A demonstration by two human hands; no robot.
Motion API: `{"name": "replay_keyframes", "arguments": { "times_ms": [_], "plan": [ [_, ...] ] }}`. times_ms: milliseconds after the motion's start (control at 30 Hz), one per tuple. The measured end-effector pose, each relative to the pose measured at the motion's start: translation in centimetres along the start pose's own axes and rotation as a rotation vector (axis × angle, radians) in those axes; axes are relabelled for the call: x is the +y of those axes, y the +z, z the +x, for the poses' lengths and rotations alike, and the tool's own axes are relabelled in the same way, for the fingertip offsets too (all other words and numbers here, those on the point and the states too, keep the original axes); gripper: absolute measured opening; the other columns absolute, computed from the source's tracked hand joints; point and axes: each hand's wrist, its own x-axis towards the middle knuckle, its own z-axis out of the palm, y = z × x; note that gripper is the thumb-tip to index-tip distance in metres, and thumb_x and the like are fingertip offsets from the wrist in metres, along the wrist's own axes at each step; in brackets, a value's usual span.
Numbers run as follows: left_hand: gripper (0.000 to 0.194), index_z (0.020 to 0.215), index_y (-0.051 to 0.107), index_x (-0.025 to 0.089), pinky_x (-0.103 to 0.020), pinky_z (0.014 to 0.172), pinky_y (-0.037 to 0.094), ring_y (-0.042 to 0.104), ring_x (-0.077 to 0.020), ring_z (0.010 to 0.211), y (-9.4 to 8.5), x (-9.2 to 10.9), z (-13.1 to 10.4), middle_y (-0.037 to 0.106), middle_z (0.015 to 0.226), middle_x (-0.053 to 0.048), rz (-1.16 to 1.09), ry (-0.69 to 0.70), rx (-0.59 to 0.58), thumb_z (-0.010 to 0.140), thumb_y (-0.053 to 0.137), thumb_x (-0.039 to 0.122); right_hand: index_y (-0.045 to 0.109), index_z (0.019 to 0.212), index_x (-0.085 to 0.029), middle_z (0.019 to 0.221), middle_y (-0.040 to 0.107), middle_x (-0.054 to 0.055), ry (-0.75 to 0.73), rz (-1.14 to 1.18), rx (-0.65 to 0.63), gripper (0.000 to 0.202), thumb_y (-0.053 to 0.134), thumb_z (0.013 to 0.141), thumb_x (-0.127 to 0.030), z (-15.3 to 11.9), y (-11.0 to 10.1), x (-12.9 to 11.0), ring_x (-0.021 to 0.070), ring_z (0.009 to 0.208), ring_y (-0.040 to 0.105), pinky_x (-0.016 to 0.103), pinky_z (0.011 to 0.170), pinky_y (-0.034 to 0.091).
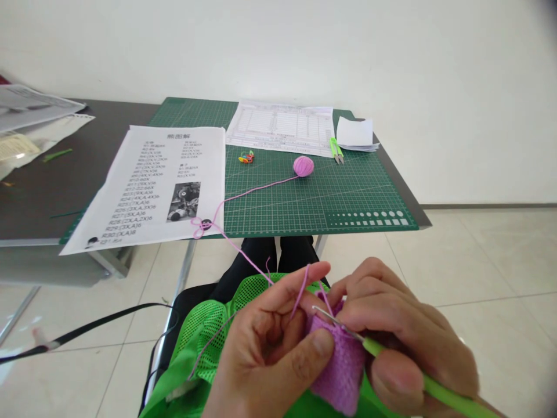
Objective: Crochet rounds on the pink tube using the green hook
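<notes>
A pink crochet piece [342, 371] sits pinched in the grip of the left hand [270, 342], thumb on its face. Across the piece's top edge slants a hook [373, 347], tip toward the left forefinger, handle held snugly by the right hand [413, 325] at the piece's right. Yarn [301, 293] drapes over that forefinger; beyond the piece, its ball [303, 166] rests on a mat [282, 210].

Your head camera looks forward and down, your left hand [265, 351] and right hand [407, 316] close, table [115, 125] and wall [282, 46] beyond.
</notes>
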Motion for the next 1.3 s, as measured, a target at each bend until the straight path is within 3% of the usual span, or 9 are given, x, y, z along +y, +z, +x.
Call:
{"name": "replay_keyframes", "arguments": {
  "times_ms": [100, 200, 400, 600, 767, 967, 1133, 1300],
  "plan": [
    [0.041, 0.113, 0.082, 0.033, -0.013, 0.075, 0.053, 0.062, -0.0083, 0.073, 0.2, 0.7, -0.1, 0.069, 0.079, 0.003, 0.008, -0.022, -0.018, 0.073, 0.091, 0.027, 0.061, 0.089, -0.017, 0.072, 0.068, 0.003, 0.051, 0.049, -0.185, 0.032, 0.044, 0.106, -0.037, 1.0, -1.5, -0.6, 0.0131, 0.07, 0.064, 0.029, 0.064, 0.057],
    [0.041, 0.112, 0.082, 0.033, -0.014, 0.08, 0.053, 0.064, -0.0095, 0.076, 0.4, 1.1, -0.4, 0.07, 0.08, 0.002, 0.054, -0.056, -0.029, 0.073, 0.091, 0.029, 0.063, 0.093, -0.016, 0.068, 0.067, 0.004, 0.006, 0.036, -0.361, 0.029, 0.041, 0.107, -0.029, 2.5, -2.8, -1.0, 0.0125, 0.067, 0.064, 0.028, 0.063, 0.058],
    [0.04, 0.111, 0.083, 0.032, -0.014, 0.077, 0.051, 0.063, -0.0106, 0.078, 0.3, 1.6, -0.6, 0.068, 0.081, 0.001, 0.062, -0.102, -0.083, 0.073, 0.091, 0.029, 0.063, 0.086, -0.018, 0.057, 0.068, 0.001, -0.027, 0.0, -0.386, 0.031, 0.042, 0.107, -0.03, 4.6, -3.5, -1.6, 0.0097, 0.054, 0.065, 0.02, 0.057, 0.057],
    [0.038, 0.111, 0.082, 0.033, -0.014, 0.073, 0.05, 0.059, -0.0097, 0.075, 0.2, 2.0, -0.5, 0.067, 0.079, 0.002, 0.038, -0.159, -0.141, 0.074, 0.09, 0.026, 0.065, 0.09, -0.018, 0.065, 0.069, 0.001, -0.057, -0.01, -0.5, 0.033, 0.042, 0.107, -0.034, 3.4, -4.0, -1.4, 0.0095, 0.063, 0.065, 0.021, 0.064, 0.06],
    [0.04, 0.113, 0.082, 0.03, -0.016, 0.072, 0.051, 0.061, -0.0106, 0.073, 0.3, 1.7, -0.8, 0.069, 0.078, 0.001, 0.153, -0.129, -0.09, 0.074, 0.089, 0.031, 0.065, 0.1, -0.021, 0.074, 0.071, 0.0, -0.036, -0.084, -0.524, 0.028, 0.043, 0.106, -0.037, 1.7, -5.2, -1.2, 0.0118, 0.068, 0.066, 0.027, 0.071, 0.061],
    [0.035, 0.11, 0.084, 0.031, -0.031, 0.064, 0.061, 0.073, -0.0256, 0.073, 0.4, 0.9, -0.8, 0.07, 0.061, -0.002, 0.301, 0.088, -0.055, 0.076, 0.085, 0.025, 0.069, 0.101, -0.027, 0.082, 0.076, 0.0, -0.053, -0.184, -0.513, 0.015, 0.055, 0.102, -0.032, 1.0, -5.8, -1.9, 0.013, 0.073, 0.069, 0.026, 0.073, 0.061],
    [0.039, 0.111, 0.084, 0.031, -0.026, 0.064, 0.063, 0.073, -0.0228, 0.068, 0.7, 0.5, -0.8, 0.068, 0.052, 0.001, 0.364, 0.211, 0.001, 0.074, 0.085, 0.016, 0.069, 0.094, -0.022, 0.08, 0.076, 0.001, -0.18, -0.449, -0.412, 0.02, 0.049, 0.102, -0.022, 0.9, -5.0, -2.4, 0.0125, 0.077, 0.067, 0.025, 0.077, 0.063],
    [0.044, 0.123, 0.077, 0.034, -0.024, 0.061, 0.062, 0.068, -0.0167, 0.057, 0.7, 0.0, -1.0, 0.073, 0.059, 0.002, 0.575, 0.407, 0.05, 0.084, 0.075, 0.013, 0.065, 0.082, -0.019, 0.074, 0.07, -0.001, -0.351, -0.602, -0.33, 0.022, 0.056, 0.101, -0.025, 1.5, -3.4, -2.3, 0.0121, 0.079, 0.063, 0.027, 0.076, 0.056]
  ]
}}
